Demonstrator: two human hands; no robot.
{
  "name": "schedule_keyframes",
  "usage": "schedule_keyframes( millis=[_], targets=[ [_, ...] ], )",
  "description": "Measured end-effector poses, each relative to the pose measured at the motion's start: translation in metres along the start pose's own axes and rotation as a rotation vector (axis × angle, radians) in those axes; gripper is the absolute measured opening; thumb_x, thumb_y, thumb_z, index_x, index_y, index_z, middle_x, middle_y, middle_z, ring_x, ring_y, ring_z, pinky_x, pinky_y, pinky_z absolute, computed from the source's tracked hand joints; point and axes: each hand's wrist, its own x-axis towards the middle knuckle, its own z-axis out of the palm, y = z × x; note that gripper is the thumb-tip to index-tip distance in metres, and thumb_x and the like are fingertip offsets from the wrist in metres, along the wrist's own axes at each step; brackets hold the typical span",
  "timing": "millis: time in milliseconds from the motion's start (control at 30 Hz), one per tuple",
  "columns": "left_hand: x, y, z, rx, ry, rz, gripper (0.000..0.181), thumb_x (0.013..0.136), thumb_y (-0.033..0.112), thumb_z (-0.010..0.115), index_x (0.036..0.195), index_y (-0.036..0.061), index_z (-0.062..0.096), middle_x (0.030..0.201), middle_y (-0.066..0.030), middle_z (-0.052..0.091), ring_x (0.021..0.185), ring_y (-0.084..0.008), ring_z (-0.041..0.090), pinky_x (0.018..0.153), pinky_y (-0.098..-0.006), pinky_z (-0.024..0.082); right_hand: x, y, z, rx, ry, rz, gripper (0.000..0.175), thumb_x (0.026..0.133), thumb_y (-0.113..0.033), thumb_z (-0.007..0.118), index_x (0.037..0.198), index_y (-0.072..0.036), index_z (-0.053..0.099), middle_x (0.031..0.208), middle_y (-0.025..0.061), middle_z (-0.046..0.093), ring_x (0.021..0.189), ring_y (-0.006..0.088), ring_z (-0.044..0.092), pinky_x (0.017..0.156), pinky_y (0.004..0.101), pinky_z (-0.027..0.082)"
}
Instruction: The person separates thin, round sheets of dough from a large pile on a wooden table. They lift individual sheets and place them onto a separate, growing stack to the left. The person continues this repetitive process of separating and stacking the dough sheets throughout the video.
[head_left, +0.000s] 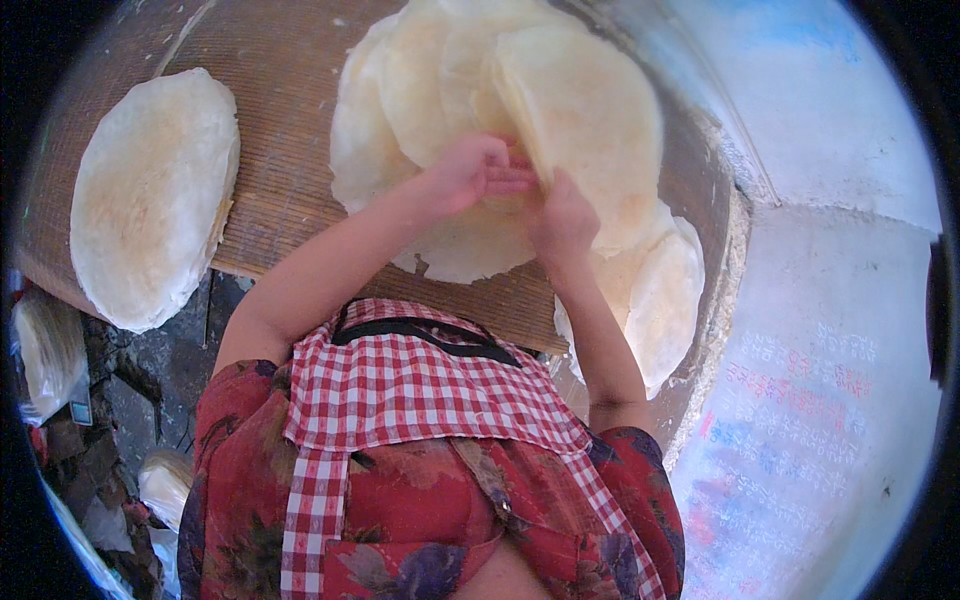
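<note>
Several large, thin, round sheets of pale flatbread (450, 240) lie overlapping on a ribbed wooden table before me. My right hand (568, 214) pinches the near edge of a raised flatbread sheet (600, 127). Close by on its left, my left hand (480, 172) is at that sheet's edge, palm partly turned up and fingers partly curled; whether it grips anything is unclear. Beneath the raised sheet, the layers are partly hidden. A separate stack of flatbread (154, 199) rests at the table's left side.
The ribbed wooden table (285, 172) ends just in front of my checked apron. More flatbread (666, 307) lies at the right, near a pale wall (825, 277) bearing handwriting. Plastic-wrapped bundles (51, 352) are low at the left.
</note>
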Motion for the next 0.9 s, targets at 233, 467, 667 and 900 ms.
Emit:
schedule_keyframes(
  millis=[233,467,667,900],
  targets=[
    [0.011,-0.014,-0.011,0.067,0.245,0.0,0.055,0.071,-0.003,0.045,0.123,-0.0014,0.027,0.107,-0.0187,0.049,0.095,-0.0281,0.055,0.079,-0.0328,0.048,0.076,0.091,-0.098,-0.015,0.079,0.011,0.017,0.075,-0.027,0.055,0.082,-0.014,0.063,0.068,0.0126,0.061,0.068,0.0289,0.061,0.06,0.0378,0.047],
    [-0.014,0.004,-0.017,0.153,0.343,0.128,0.044,0.069,-0.004,0.045,0.113,-0.0057,0.039,0.105,-0.0164,0.05,0.091,-0.0248,0.054,0.082,-0.0328,0.044,0.078,0.032,-0.123,-0.442,-0.103,0.105,0.014,0.078,-0.016,0.049,0.088,-0.01,0.057,0.072,0.0113,0.06,0.067,0.03,0.059,0.06,0.0398,0.046],
    [-0.009,-0.003,-0.036,0.138,0.219,0.057,0.037,0.067,0.001,0.046,0.104,-0.0046,0.046,0.101,-0.0127,0.052,0.091,-0.0219,0.053,0.082,-0.0312,0.044,0.019,0.005,0.011,-0.298,-0.211,-0.233,0.015,0.068,-0.008,0.052,0.082,-0.001,0.051,0.078,0.0078,0.051,0.07,0.0225,0.057,0.048,0.0346,0.049],
    [0.007,0.009,-0.023,-0.008,0.144,-0.115,0.045,0.062,0.001,0.042,0.106,-0.0006,0.045,0.099,-0.0125,0.056,0.088,-0.0256,0.057,0.084,-0.0355,0.044,0.02,-0.001,0.003,-0.143,-0.233,-0.243,0.026,0.068,-0.017,0.057,0.084,0.002,0.052,0.079,0.0119,0.052,0.075,0.0238,0.056,0.05,0.0305,0.048]
  ],
)
